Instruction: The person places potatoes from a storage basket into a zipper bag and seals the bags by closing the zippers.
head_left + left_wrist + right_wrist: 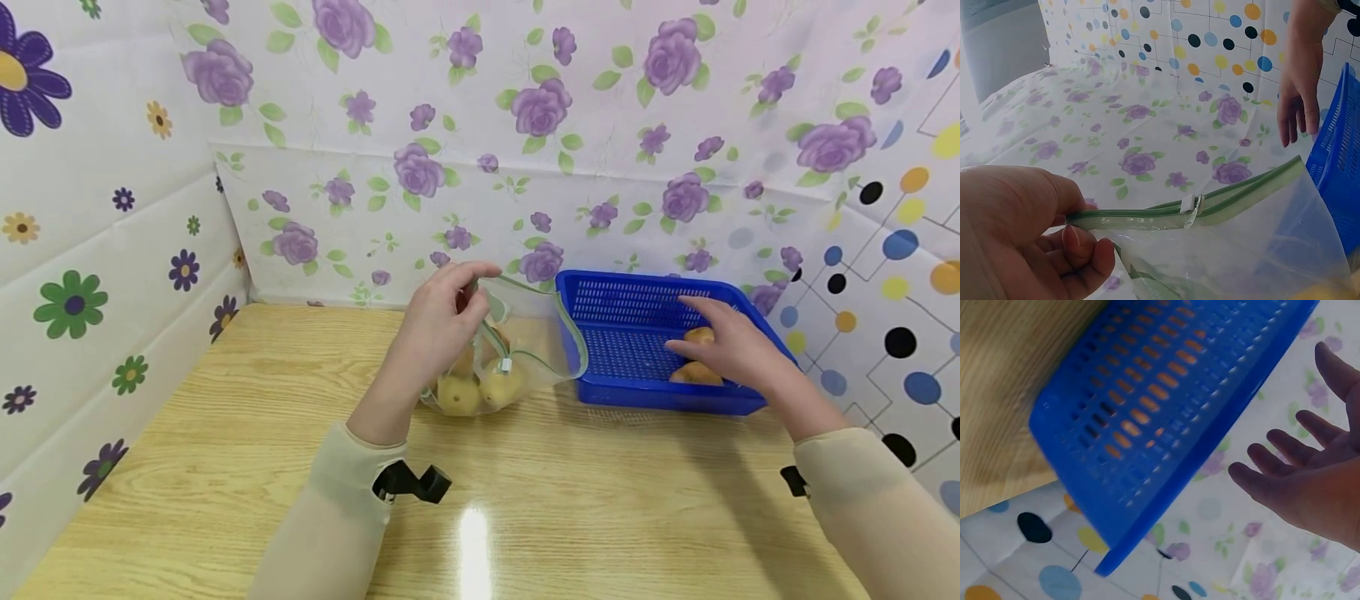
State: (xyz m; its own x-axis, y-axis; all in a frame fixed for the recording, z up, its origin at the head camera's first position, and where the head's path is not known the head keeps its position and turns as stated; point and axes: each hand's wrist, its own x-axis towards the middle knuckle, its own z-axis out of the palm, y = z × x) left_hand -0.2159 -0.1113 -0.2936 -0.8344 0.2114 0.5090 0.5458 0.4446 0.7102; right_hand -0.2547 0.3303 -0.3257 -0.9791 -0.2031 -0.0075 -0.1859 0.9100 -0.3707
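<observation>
My left hand [438,321] pinches the green-edged mouth of a clear zip bag [543,329] between thumb and fingers. A white slider [1189,204] sits on the bag's green zip strip. Inside the bag lie several round yellowish fruits [457,395], their exact kind unclear through the plastic. To the right, my right hand [727,337] hovers over a blue plastic basket [645,393], fingers spread and holding nothing. Below that hand, rounded brownish, potato-like pieces [696,374] rest at the basket's right end, partly hidden by the fingers.
The bag and basket stand on a light wood-grain table [480,467], near its back edge. Behind them hangs a floral sheet [450,108]. A dotted sheet [900,333] closes off the right side, and a flowered sheet [112,250] the left.
</observation>
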